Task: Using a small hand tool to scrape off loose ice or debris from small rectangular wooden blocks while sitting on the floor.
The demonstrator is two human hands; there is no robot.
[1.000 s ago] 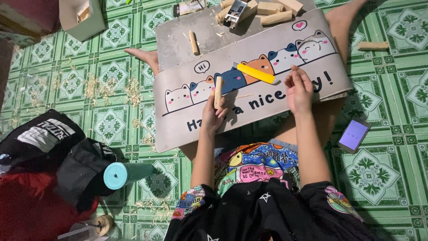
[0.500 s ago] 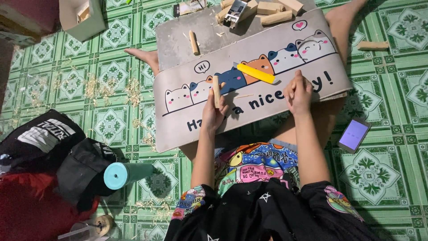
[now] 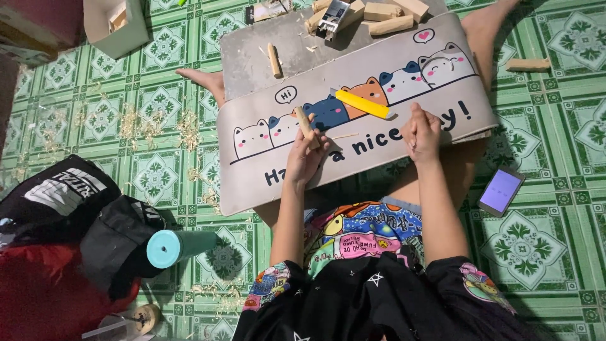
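Green patterned tile floor (image 3: pixel 555 126) beneath everything, strewn with pale wood shavings (image 3: pixel 136 123) off the near-left corner of the lap board. Lap board (image 3: pixel 353 145) itself broad and pale grey, printed with a row of cartoon cats, resting tilted across the seated legs, a bare foot poking out past its left edge and another past its far right corner. Behind the board's far edge, butted against it, a plain grey slab (image 3: pixel 252 57) carrying a single wooden dowel (image 3: pixel 274 60) and, farther toward its back, a heap of light wooden blocks (image 3: pixel 385 16) with a small metal tool among them. Left of the board and well apart, a black bag (image 3: pixel 57 196) over red cloth, with a teal-capped green bottle (image 3: pixel 180 245) lying on its side just beside the bag. Past the board's far left corner, a pale open box (image 3: pixel 117 25). Right of the board on the tiles, a smartphone (image 3: pixel 500 191) with lit screen, near the board's near-right corner; farther back on that side, one loose wooden block (image 3: pixel 528 64). On the board, near its middle, a yellow utility knife (image 3: pixel 362 103) lying flat, untouched. Left hand (image 3: pixel 304 161) over the board's near-left part, fingers wrapped around a short wooden stick (image 3: pixel 307 126) held upright and slightly tilted. Right hand (image 3: pixel 421 132) just right of the knife, curled into a loose fist above the board; anything inside it impossible to make out.
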